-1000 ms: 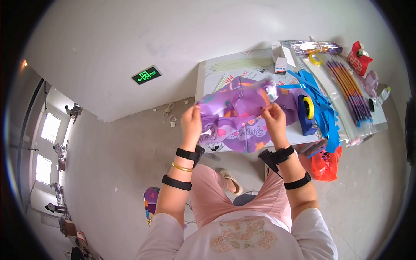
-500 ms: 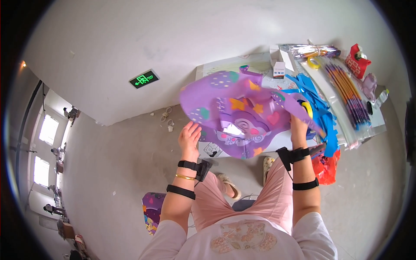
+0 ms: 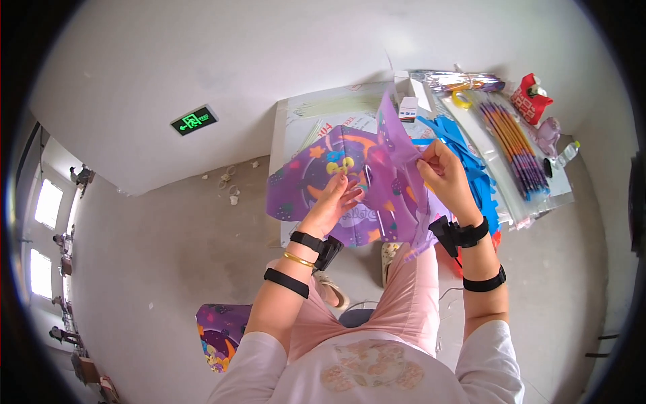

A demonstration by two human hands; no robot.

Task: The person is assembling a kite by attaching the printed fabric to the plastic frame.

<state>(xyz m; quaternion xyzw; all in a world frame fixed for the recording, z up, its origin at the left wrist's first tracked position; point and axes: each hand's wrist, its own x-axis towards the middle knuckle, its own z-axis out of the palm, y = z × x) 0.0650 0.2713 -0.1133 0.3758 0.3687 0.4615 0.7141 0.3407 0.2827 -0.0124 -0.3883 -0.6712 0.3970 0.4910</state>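
- A purple sheet (image 3: 316, 185), printed with cartoon figures, stars and an orange crescent, is held up in front of the person, over the near edge of the table (image 3: 296, 118).
- The left hand (image 3: 333, 202) is laid flat against the sheet's lower middle, fingers spread and slightly bent; nothing is pinched in it.
- The right hand (image 3: 441, 172) is closed on the sheet's right part, a fold being pinched between thumb and fingers.
- The sheet is creased along its middle, so that its right flap (image 3: 397, 151) is raised and seen edge-on, while the left part is faced toward the camera.
- Black bands are worn on both forearms, and a gold bangle (image 3: 301, 259) on the left wrist.
- Behind the right hand, blue pieces (image 3: 464, 148) are spread on the table.
- Farther right, a clear pack of thin rods (image 3: 515, 151) and a red packet (image 3: 531, 101) are seen on the table.
- On the floor at lower left, another purple printed piece (image 3: 219, 333) is lying.
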